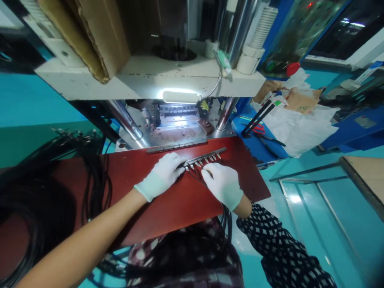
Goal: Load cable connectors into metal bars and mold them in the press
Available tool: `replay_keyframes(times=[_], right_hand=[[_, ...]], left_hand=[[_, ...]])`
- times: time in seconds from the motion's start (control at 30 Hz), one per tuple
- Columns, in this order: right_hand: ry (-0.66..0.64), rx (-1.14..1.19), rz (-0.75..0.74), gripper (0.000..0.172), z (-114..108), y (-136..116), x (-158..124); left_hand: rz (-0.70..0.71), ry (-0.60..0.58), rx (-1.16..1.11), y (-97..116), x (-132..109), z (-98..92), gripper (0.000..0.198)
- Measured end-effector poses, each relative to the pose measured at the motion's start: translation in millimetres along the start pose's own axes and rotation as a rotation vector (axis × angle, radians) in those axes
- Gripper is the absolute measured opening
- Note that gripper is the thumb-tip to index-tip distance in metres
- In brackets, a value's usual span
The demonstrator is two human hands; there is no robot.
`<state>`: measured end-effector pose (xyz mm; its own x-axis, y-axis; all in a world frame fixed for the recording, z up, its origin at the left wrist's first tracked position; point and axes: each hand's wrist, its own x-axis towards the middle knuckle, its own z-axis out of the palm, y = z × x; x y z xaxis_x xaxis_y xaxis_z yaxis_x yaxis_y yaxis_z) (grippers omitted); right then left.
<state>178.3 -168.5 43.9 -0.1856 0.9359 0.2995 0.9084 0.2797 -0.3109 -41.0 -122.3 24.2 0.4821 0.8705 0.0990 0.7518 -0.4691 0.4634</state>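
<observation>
My left hand, in a white glove, is closed on the left end of a metal strip fixture. Several small silvery connectors stick out along the strip's near side. My right hand, gloved too, is closed with its fingertips at thin black cables just below the connectors. More black cable hangs below the right wrist over the lap. Beyond the hands, a second dark metal strip lies along the far edge of the reddish-brown board.
Behind the board stands a press with a lit die between steel posts and a lamp above it. A thick bundle of black cables lies at the left. Pliers rest on a blue shelf at the right.
</observation>
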Motion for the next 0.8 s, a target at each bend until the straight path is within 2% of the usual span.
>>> replay_keyframes(times=[0.13, 0.37, 0.8], right_hand=[[-0.033, -0.19, -0.074, 0.028, 1.7, -6.7, 4.7], [-0.063, -0.323, -0.054, 0.027, 2.3, -14.2, 9.6], [-0.04, -0.31, -0.067, 0.029, 5.6, -14.2, 8.2]], left_hand=[[-0.005, -0.026, 0.021, -0.2, 1.4, -0.6, 0.029], [0.001, -0.004, -0.015, -1.9, -1.9, 0.1, 0.029], [0.027, 0.051, -0.032, -8.6, -2.0, 7.7, 0.028]])
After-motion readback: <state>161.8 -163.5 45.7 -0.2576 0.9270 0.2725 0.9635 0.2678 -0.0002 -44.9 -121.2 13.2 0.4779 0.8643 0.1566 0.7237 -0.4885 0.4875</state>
